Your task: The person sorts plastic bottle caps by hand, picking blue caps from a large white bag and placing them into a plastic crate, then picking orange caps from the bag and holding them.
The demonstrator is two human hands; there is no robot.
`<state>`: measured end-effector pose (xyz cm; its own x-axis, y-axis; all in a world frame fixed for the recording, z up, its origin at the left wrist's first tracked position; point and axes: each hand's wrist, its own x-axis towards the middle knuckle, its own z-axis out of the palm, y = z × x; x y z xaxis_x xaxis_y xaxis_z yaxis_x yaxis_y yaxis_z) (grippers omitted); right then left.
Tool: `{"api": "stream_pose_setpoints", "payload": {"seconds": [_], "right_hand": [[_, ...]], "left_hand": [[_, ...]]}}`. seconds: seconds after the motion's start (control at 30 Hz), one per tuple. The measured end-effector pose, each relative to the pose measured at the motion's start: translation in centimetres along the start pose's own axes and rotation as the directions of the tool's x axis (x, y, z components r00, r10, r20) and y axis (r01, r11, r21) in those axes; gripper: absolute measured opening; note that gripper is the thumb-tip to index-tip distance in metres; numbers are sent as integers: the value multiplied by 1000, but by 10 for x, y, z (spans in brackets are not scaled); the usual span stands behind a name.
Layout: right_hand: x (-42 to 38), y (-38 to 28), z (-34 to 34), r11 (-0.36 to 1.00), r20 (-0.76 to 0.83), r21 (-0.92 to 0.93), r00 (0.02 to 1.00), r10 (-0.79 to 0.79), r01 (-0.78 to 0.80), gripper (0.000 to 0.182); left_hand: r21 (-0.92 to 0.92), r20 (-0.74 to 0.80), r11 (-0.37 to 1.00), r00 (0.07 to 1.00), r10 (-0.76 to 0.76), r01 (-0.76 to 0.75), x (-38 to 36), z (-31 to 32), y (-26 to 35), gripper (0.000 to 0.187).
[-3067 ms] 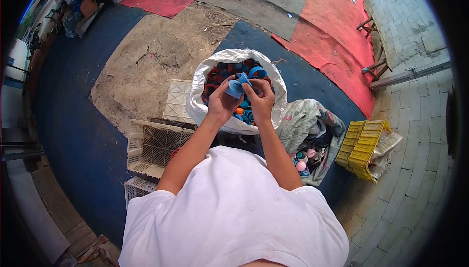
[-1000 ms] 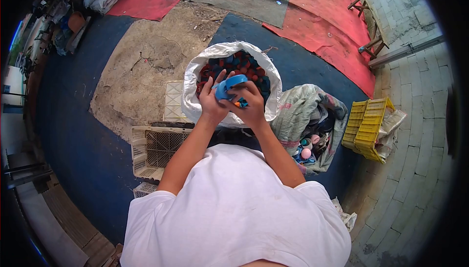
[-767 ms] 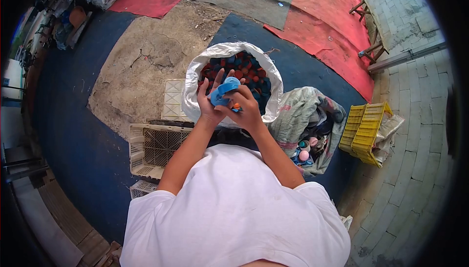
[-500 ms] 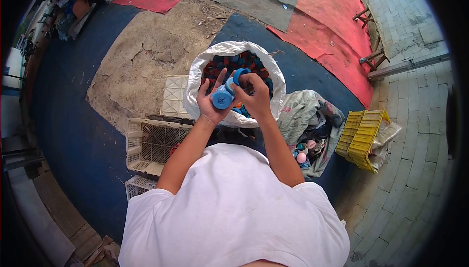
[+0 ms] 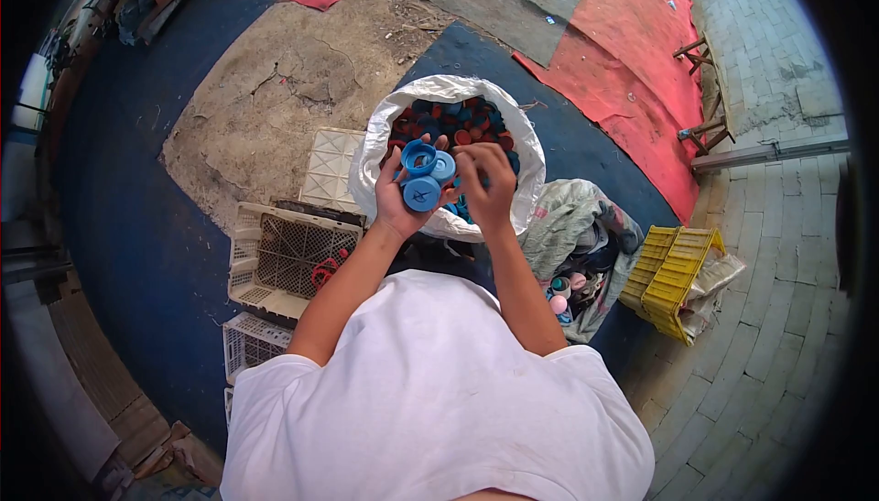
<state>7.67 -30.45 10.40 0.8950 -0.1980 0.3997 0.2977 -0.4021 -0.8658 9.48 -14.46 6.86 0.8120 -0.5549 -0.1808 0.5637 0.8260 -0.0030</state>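
In the palm of my left hand (image 5: 396, 199) lie three blue plastic caps, held over the mouth of a white woven sack. One blue cap (image 5: 421, 194) has a dark mark on its flat top. A lighter blue cap (image 5: 443, 167) sits above it, beside an open, ring-like blue cap (image 5: 418, 157). My right hand (image 5: 490, 180) hovers just right of them, its fingers bent and apart, with nothing visible in them. Inside the white sack (image 5: 369, 135) are many red, dark and blue caps (image 5: 467, 118).
Left of the sack stand cream plastic crates (image 5: 252, 295), one with red pieces inside. A grey-green sack (image 5: 558, 203) of mixed items lies open on the right. Beyond it, yellow crates (image 5: 673, 272) stand near the block wall (image 5: 778, 281). Wooden stools (image 5: 705, 130) are further back.
The ring-like blue cap went from my right fingers into my left palm with the other two. My right hand has drawn slightly away to the right. The view has shifted a little.
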Motion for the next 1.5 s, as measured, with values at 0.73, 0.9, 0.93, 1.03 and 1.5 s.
{"api": "stream_pose_setpoints", "payload": {"seconds": [0.73, 0.9, 0.93, 1.03, 1.5], "right_hand": [[112, 192, 95, 567, -133, -578, 753, 644, -587, 69], [114, 219, 97, 607, -199, -510, 770, 607, -610, 61], [111, 232, 97, 631, -203, -495, 785, 585, -598, 58], [99, 228, 88, 643, -128, -139, 658, 742, -753, 43], [28, 145, -6, 525, 172, 322, 593, 786, -788, 21]], "left_hand": [[-36, -94, 996, 992, 83, -86, -34, 14, 6, 54], [-50, -92, 993, 991, 99, -104, -35, 11, 9, 54], [-52, -94, 993, 990, 102, -107, -35, 11, 9, 54], [-54, -82, 992, 990, 114, -118, -34, 14, 11, 52], [-26, -21, 997, 997, 78, -78, -13, 13, 15, 48]]}}
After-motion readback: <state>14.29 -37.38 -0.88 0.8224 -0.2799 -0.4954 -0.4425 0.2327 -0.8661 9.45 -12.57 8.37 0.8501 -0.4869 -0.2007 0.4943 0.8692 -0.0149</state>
